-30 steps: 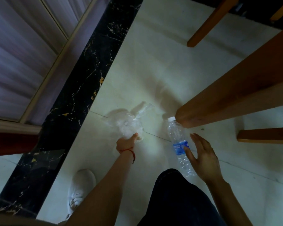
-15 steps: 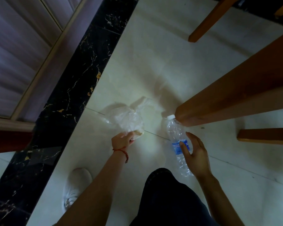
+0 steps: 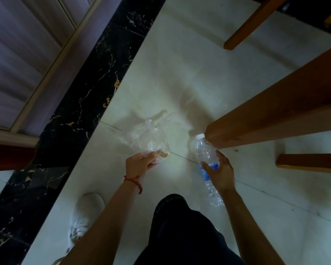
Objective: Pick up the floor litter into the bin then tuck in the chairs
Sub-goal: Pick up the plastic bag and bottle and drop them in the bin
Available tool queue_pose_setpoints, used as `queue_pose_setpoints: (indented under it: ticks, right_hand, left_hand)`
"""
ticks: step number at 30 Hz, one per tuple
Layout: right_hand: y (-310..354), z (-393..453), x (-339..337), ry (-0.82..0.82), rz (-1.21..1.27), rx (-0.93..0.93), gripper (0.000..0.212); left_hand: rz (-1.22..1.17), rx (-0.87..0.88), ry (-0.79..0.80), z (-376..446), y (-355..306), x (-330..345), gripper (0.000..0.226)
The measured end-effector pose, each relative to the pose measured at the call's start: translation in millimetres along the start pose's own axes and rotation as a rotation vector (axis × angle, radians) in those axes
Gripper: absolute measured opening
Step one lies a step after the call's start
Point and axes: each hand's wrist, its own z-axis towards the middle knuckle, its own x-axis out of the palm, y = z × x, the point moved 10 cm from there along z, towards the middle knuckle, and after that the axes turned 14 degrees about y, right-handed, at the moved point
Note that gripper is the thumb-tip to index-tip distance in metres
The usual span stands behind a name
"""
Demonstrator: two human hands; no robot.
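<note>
A crumpled clear plastic bag (image 3: 148, 137) with some brown crumbs in its corner lies on the pale tiled floor. My left hand (image 3: 139, 164), with a red string at the wrist, grips the bag's near edge. To its right a clear plastic bottle (image 3: 205, 155) with a white cap and blue label lies on the floor, its cap against a thick wooden leg (image 3: 256, 123). My right hand (image 3: 221, 172) wraps its fingers and thumb round the bottle's middle. No bin is in view.
A thinner wooden chair leg (image 3: 250, 25) stands at the top right and a wooden rail (image 3: 310, 162) at the right edge. A black marble strip (image 3: 73, 115) runs diagonally on the left beside a window frame. My white shoe (image 3: 84, 215) and dark trouser leg fill the bottom.
My left hand closed on the bag and drew it nearer. My right hand, open beside the bottle a second ago, has curled round its middle.
</note>
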Motion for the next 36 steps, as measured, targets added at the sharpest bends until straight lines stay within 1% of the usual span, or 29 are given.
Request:
queue_pose_setpoints:
  ticks: [3,8,10,13,15,19,23,28,33,36]
  right_hand:
    - [0.0,2.9,3.1,-0.014,0.035,0.010,0.071]
    - [7.4,2.1,6.2,-0.016,0.112,0.002,0.069]
    - [14.1,0.2,7.6,-0.003,0.210,-0.001,0.064]
    - [28.8,-3.6,12.5,0.068,0.420,-0.027,0.056]
    - [39.5,-8.1,12.7,0.098,0.478,-0.043,0.055]
    - [56.3,-26.9,7.7,0.100,0.564,-0.041,0.054]
    - [74.9,-59.3,1.1,0.127,0.590,-0.013,0.056]
    - [117.5,-100.7,-9.7,0.156,0.570,-0.027,0.053]
    - [171.4,-146.0,-26.6,0.173,0.582,-0.057,0.052]
    - [200.3,-177.7,-42.5,0.169,0.601,-0.072,0.049]
  left_hand:
    - [-0.014,0.001,-0.006,-0.2,-0.5,-5.5,0.014]
    - [-0.029,0.006,-0.003,-1.4,-1.0,-9.6,0.022]
    - [-0.034,0.012,-0.010,-1.3,-3.4,-11.1,0.026]
    - [-0.054,0.014,-0.004,-1.5,-11.2,-10.4,0.022]
    - [-0.078,0.013,0.010,-3.0,-18.3,-8.3,0.020]
    - [-0.121,0.006,0.030,-13.7,-35.5,-6.3,0.024]
    - [-0.172,-0.030,0.011,-37.7,-53.1,-10.5,0.020]
    - [-0.199,-0.046,0.033,-80.6,-85.9,-14.3,0.005]
    - [-0.194,-0.016,0.008,-137.7,-140.0,-27.1,0.012]
    - [-0.184,-0.008,0.006,-173.0,-171.2,-35.0,0.010]
